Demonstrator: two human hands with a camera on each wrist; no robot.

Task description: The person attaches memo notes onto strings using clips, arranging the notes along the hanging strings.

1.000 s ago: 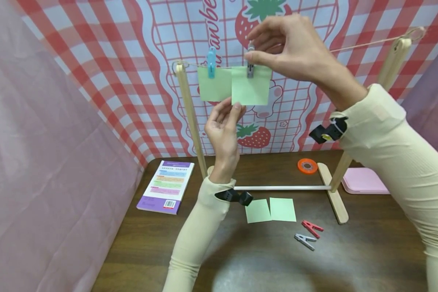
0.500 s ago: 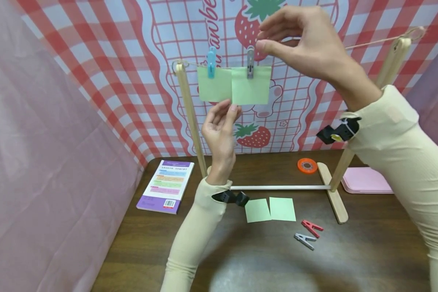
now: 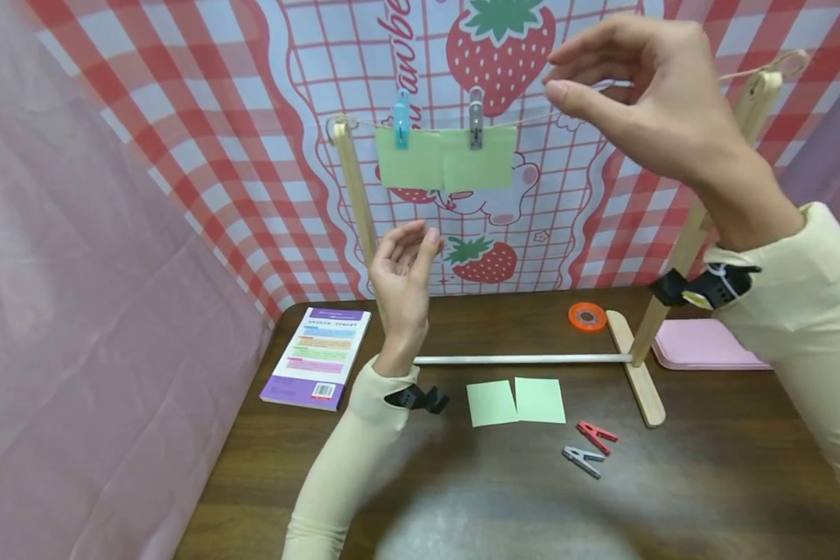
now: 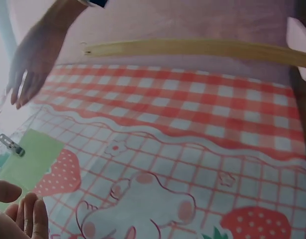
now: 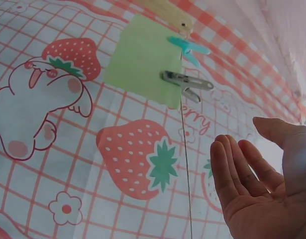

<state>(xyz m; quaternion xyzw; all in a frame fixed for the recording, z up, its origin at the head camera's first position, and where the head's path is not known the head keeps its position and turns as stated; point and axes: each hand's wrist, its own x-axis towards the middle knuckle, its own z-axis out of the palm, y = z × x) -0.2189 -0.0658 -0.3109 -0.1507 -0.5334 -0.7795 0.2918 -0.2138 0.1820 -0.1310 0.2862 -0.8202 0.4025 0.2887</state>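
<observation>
While two pale green square paper notes [image 3: 477,171] hang side by side from one thin beige string [image 5: 187,174], both hands are apart from them. One light-blue plastic clothespin [image 3: 401,120] fastens the left note, and one grey plastic clothespin [image 3: 476,120] the right. The left hand [image 3: 402,284] is below the notes, its grip slack, thumb and fingers slightly parted; the right hand [image 3: 665,109] is raised to their right, its grip moderately wide with fingers gently bent. Two wooden posts [image 3: 763,105] carry the string, and one white rod [image 3: 525,359] runs low between them. On the brown wooden tabletop [image 3: 490,498], nearer, two more pale green square notes [image 3: 540,400] lie flat; to their right are one red clothespin [image 3: 597,437] and one silver-grey clothespin [image 3: 584,460]. One purple-and-white book [image 3: 315,358] lies left, one round orange object [image 3: 587,316] far right of centre, and one flat pink case [image 3: 707,344] farther right.
</observation>
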